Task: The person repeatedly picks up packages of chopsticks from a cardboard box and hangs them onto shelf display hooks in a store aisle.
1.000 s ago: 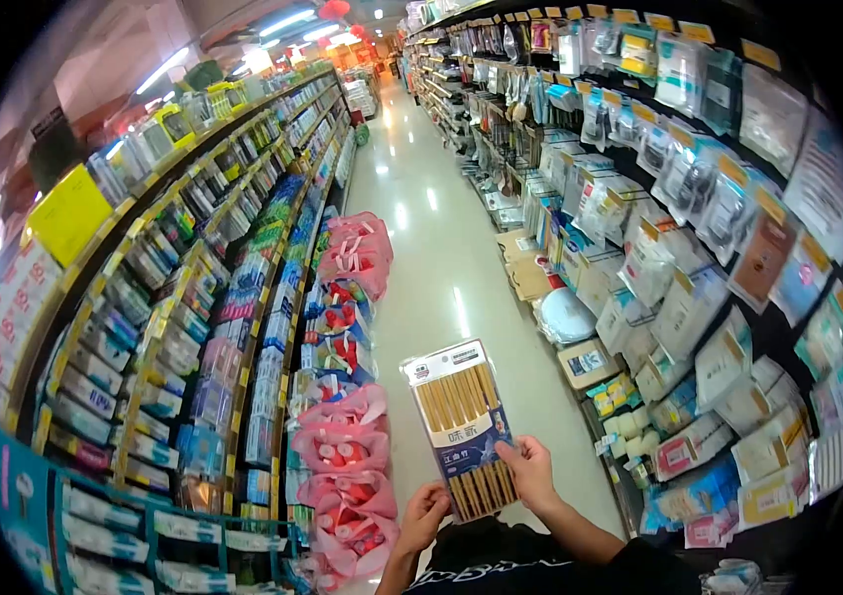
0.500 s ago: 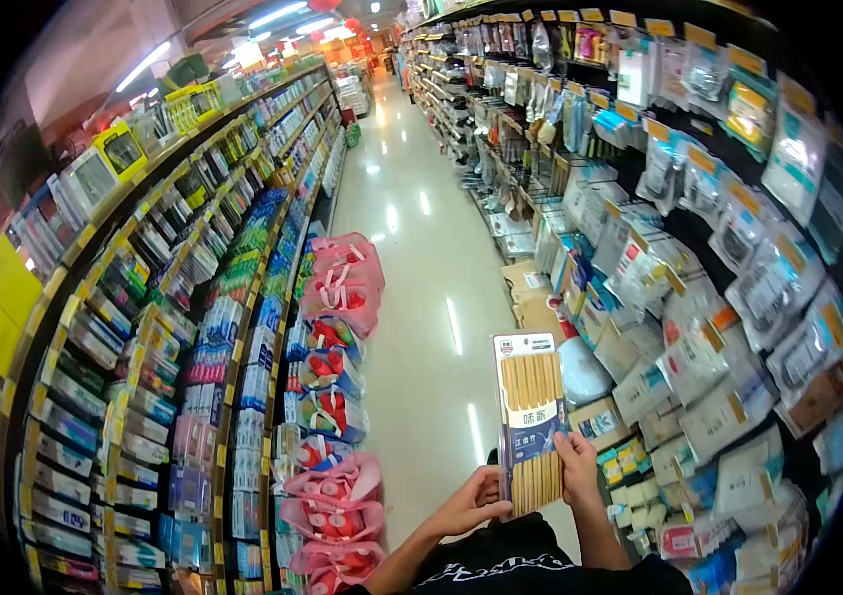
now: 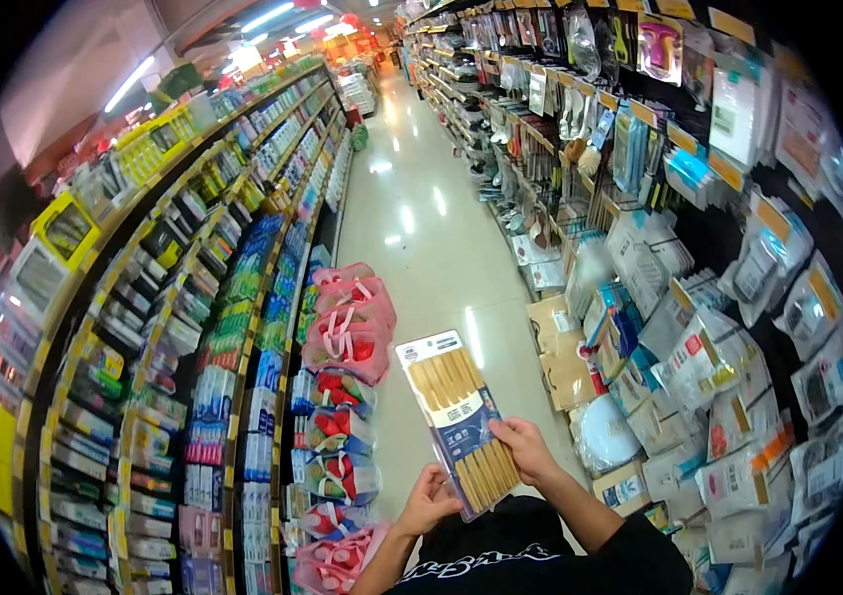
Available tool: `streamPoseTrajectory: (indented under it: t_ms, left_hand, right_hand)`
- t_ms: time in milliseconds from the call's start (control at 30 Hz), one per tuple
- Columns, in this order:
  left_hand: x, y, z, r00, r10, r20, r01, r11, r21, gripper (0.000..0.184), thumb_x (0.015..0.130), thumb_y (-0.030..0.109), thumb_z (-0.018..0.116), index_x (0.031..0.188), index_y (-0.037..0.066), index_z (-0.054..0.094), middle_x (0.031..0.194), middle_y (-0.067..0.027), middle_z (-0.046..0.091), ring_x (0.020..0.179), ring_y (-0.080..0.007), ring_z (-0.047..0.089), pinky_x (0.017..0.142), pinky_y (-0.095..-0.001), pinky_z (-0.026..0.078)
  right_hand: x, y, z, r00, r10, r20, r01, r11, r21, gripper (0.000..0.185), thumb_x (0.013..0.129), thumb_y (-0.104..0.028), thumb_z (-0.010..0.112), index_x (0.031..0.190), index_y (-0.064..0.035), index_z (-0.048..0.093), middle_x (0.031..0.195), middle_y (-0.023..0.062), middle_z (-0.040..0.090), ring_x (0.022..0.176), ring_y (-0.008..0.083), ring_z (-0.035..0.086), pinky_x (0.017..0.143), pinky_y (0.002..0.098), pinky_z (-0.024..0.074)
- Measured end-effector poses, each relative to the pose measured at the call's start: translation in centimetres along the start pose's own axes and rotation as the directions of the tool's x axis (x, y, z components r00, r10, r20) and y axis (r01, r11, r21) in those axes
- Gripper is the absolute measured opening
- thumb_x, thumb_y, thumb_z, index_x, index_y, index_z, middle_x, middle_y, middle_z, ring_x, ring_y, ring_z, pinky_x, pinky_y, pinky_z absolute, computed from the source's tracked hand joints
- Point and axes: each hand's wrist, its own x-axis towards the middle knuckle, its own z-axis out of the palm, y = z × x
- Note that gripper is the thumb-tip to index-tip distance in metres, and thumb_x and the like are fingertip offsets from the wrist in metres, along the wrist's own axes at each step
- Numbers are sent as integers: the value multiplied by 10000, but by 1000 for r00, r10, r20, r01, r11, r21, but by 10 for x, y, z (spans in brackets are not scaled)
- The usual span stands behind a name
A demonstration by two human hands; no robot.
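A flat pack of wooden chopsticks (image 3: 446,382), with a white top edge and a blue-and-white printed band, is held up before my chest. Its upper end tilts to the left. My left hand (image 3: 428,501) grips the lower left edge, thumb at the front. On the right edge, my right hand (image 3: 525,451) has its thumb over the blue band, with the other fingers mostly hidden behind the pack.
A shop aisle floor (image 3: 421,258) runs ahead between two shelf rows. Pink bags (image 3: 347,327) and other bagged goods line the foot of the left shelves (image 3: 233,317). Hanging packets (image 3: 709,367) crowd the right side, with a white pan-shaped item (image 3: 605,433) low down.
The chopstick pack has shifted left in view and tipped its top leftward, both hands moving with it. The view has turned, bringing different parts of the shelves into sight.
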Motion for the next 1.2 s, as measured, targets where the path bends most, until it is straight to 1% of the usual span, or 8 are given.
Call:
streamPoseTrajectory:
  t_ms: [167, 367, 433, 567, 700, 833, 1100, 1200]
  left_hand:
    - [79, -3, -31, 998, -41, -45, 34, 990, -136, 644, 756, -1, 769, 1265, 60, 379, 1308, -131, 476, 1231, -248, 468, 1050, -425, 377]
    - [210, -3, -114, 988, -48, 150, 71, 986, -154, 608, 791, -53, 710, 1282, 53, 366, 1308, -136, 468, 1224, -261, 470, 1028, -424, 401]
    - [272, 13, -132, 973, -179, 145, 192, 978, -79, 581, 814, -43, 684, 1291, 44, 364, 1296, -135, 471, 1216, -252, 473, 1033, -411, 391]
    - [389, 39, -177, 950, -188, 249, 203, 979, -35, 475, 886, 38, 615, 1296, 21, 375, 1275, -121, 477, 1211, -229, 474, 1038, -379, 367]
    - [473, 50, -216, 893, -222, 391, 339, 903, -263, 338, 935, 128, 542, 1237, 15, 441, 1191, -89, 507, 1110, -169, 499, 974, -328, 391]
    - [551, 70, -246, 928, -271, 256, 249, 961, 117, 211, 919, 95, 595, 1103, 35, 510, 1108, -49, 526, 1000, -110, 514, 881, -265, 437]
    - [709, 92, -328, 916, -279, 290, 273, 960, 60, 169, 911, 105, 638, 996, 62, 498, 962, 3, 544, 913, -100, 536, 823, -257, 456]
    - [770, 110, -376, 893, -357, 272, 307, 928, 212, 168, 912, 89, 631, 1003, 55, 493, 996, -14, 554, 928, -109, 543, 820, -261, 456]
  right_hand:
    - [91, -25, -15, 992, 122, 29, -123, 992, 33, 302, 934, -271, 617, 986, 27, 615, 869, 72, 658, 722, 125, 623, 650, 264, 511]
    - [219, -55, -33, 984, 176, -14, -173, 978, 120, 320, 949, -288, 588, 978, 30, 617, 852, 80, 664, 730, 137, 649, 654, 285, 540]
    - [268, -75, -35, 983, 174, -48, -168, 978, 123, 324, 950, -293, 585, 964, 29, 620, 846, 83, 665, 728, 140, 654, 656, 289, 546]
    - [365, -125, -23, 984, 77, -163, -60, 993, 106, 308, 944, -291, 597, 927, 16, 626, 810, 65, 655, 681, 128, 632, 622, 272, 521]
    - [437, -152, -34, 959, -91, -270, 87, 996, -27, 279, 937, -274, 611, 905, 3, 627, 780, 41, 641, 644, 110, 600, 600, 253, 491]
    - [515, -174, -32, 946, -101, -308, 104, 995, -6, 263, 933, -260, 616, 925, 2, 624, 804, 38, 643, 669, 104, 604, 618, 252, 495]
    - [704, -205, -43, 976, -40, -212, 58, 995, 78, 278, 933, -264, 615, 968, 12, 623, 847, 57, 656, 721, 126, 630, 640, 261, 510]
    - [783, -237, -28, 993, 30, -113, -15, 991, 135, 284, 935, -261, 614, 981, 19, 626, 850, 63, 658, 709, 132, 632, 633, 266, 516]
